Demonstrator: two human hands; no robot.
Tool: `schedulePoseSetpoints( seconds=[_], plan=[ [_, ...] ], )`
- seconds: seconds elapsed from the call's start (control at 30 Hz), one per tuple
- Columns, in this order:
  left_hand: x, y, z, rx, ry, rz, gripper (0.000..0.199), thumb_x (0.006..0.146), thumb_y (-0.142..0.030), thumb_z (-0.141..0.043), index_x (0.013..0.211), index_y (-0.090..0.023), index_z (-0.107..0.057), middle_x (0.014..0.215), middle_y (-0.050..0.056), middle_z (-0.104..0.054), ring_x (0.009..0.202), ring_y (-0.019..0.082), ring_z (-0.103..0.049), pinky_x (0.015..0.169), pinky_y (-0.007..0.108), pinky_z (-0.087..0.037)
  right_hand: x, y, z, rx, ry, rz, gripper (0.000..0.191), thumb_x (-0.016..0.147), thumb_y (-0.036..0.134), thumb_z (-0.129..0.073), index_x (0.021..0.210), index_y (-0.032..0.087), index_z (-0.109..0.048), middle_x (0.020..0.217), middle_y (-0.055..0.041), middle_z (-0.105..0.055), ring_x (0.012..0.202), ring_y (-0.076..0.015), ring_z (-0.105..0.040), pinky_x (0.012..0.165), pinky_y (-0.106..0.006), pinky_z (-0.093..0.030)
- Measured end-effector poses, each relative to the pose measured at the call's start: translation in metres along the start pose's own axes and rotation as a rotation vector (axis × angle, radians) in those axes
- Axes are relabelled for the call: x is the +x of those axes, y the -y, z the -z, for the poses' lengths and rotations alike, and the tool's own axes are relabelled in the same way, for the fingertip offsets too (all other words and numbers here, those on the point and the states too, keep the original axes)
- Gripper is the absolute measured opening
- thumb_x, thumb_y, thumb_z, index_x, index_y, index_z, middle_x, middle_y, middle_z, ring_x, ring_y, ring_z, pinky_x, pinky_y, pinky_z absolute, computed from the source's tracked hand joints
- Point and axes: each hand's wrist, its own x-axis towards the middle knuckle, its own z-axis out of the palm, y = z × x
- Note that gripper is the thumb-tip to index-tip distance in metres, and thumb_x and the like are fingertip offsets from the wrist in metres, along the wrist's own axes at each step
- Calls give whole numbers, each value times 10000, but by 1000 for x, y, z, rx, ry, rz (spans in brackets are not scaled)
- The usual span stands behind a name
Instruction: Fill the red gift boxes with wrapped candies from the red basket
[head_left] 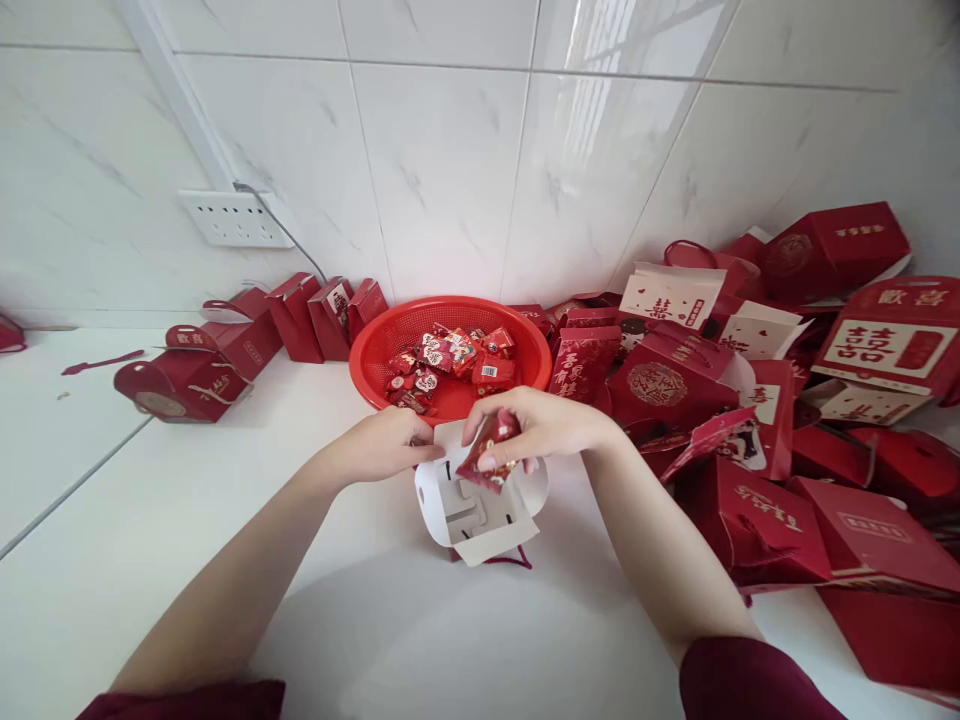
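Observation:
An open gift box (472,550), white inside with its flaps spread, stands on the white table in front of me; a dark red cord lies at its near side. My left hand (379,445) grips the box's far left flap with curled fingers. Over the opening, my right hand (555,425) pinches a small red candy packet (491,460) with gold print. Right behind the box sits a red plastic basket (367,375) with perforated walls, holding several red wrapped candy packets (450,355).
Red gift boxes (667,390) with gold and white print are heaped along the right. Several more boxes (199,375) stand at the left, near a loose red strap (103,362). A power strip (236,219) is fixed to the tiled wall, its grey cable (281,228) hanging behind the boxes.

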Motion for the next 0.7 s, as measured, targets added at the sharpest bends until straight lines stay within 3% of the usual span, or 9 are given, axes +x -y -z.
schedulePoseSetpoints(
  seconds=[0.1, 0.17, 0.27, 0.4, 0.47, 0.53, 0.63, 0.7],
  plan=[
    [1, 2, -1, -30, 5, -1, 358, 855, -406, -527, 588, -172, -485, 552, -14, -494, 510, 117, -440, 483, 242, -290, 1, 4, -7, -127, 3, 51, 360, 800, 419, -743, 1080, 204, -672, 961, -24, -723, 803, -147, -684, 697, -255, -568],
    [-2, 1, 1, -60, 44, 17, 369, 865, -432, -530, 604, -171, -526, 559, -7, -557, 499, 123, -515, 484, 235, -338, -2, 5, -6, -254, -136, 85, 256, 840, 347, -705, 1043, 193, -678, 1016, -38, -732, 908, -166, -691, 813, -282, -543],
    [-9, -2, 10, -81, 42, 67, 368, 865, -479, -548, 660, -178, -607, 635, 0, -646, 499, 125, -575, 471, 225, -388, -8, 3, 2, -413, -310, 83, 150, 903, 253, -604, 1002, 191, -699, 957, -29, -743, 884, -162, -688, 822, -292, -515],
    [-10, 1, 35, -54, -249, 132, 351, 873, -516, -535, 804, -209, -691, 687, -6, -690, 556, 133, -609, 496, 218, -420, -12, -1, 9, -503, -297, 104, 171, 902, 195, -584, 974, 202, -739, 988, -22, -733, 913, -157, -670, 845, -288, -492],
    [3, 13, 49, -10, -404, 165, 323, 866, -492, -537, 881, -219, -708, 785, 4, -726, 661, 155, -654, 570, 228, -466, -10, -4, 8, -537, -285, 89, 186, 901, 204, -586, 995, 204, -747, 1034, -40, -705, 936, -166, -654, 853, -301, -487],
    [27, 30, 62, 71, -432, 179, 301, 839, -446, -559, 950, -217, -719, 975, 29, -747, 859, 199, -687, 729, 257, -510, -8, -6, 4, -568, -272, 38, 203, 904, 222, -584, 1020, 209, -750, 1073, -60, -662, 921, -175, -642, 842, -319, -487],
    [69, 59, 74, 161, -326, 209, 400, 751, -413, -646, 1065, -174, -710, 1197, 102, -698, 1117, 287, -634, 959, 320, -470, -7, -8, -2, -606, -266, -35, 213, 899, 242, -586, 1037, 216, -746, 1100, -69, -600, 850, -170, -630, 796, -329, -490],
    [94, 75, 76, 159, -232, 247, 606, 631, -423, -759, 1172, -159, -682, 1287, 145, -655, 1204, 344, -589, 1014, 353, -441, -7, -9, -5, -632, -269, -51, 213, 903, 252, -572, 1030, 219, -741, 1100, -64, -577, 805, -161, -620, 756, -326, -486]
  ],
)
